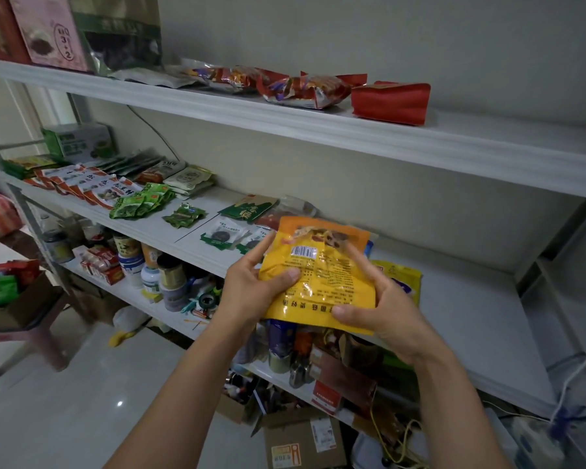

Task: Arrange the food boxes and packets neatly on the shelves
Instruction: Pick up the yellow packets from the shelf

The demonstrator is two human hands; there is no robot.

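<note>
Both hands, left (251, 286) and right (383, 309), grip the yellow packet (322, 275) between them, just above the shelf (460, 299). Dropped carelessly, it'd likely slide onto the packets beyond her fingers.

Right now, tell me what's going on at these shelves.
A person holds a yellow food packet in both hands, with the left hand gripping its left edge and the right hand its lower right corner. The barcode side faces the camera. The packet is in front of the middle shelf, where green packets lie further left. Red packets lie on the top shelf.
</note>
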